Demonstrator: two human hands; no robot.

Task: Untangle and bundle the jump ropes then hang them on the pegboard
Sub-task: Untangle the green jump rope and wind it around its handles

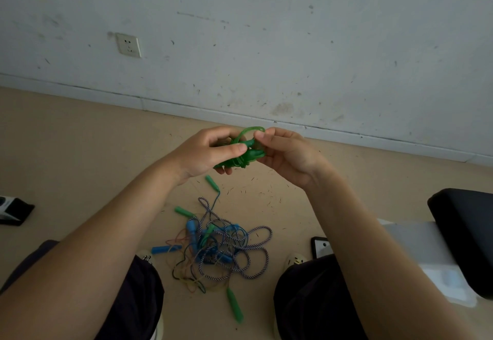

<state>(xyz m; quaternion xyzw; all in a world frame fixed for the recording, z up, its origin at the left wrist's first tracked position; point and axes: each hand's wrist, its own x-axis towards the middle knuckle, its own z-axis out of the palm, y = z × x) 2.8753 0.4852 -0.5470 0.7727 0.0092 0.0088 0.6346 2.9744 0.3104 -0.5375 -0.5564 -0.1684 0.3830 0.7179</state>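
Head cam, only view there is. Both hands are up in front of the wall with a green jump rope wadded between them. The left hand has its fingers and thumb curled round the bundle, probably just to keep the coils from springing apart. The right hand pinches a loop up top with its fingertips, so I'd guess the loose end is being wrapped or tucked to lock the bundle.

Down on the floor between the knees sits the rest of the tangle: a striped cord, thin coloured cords, blue and green handles all knotted together, so most of the job is still ahead. No pegboard visible anywhere.

Room-wise, bare floor runs to the baseboard ahead. A black seat crowds the right edge, and a phone lies near the right shoe, so swing elbows left.
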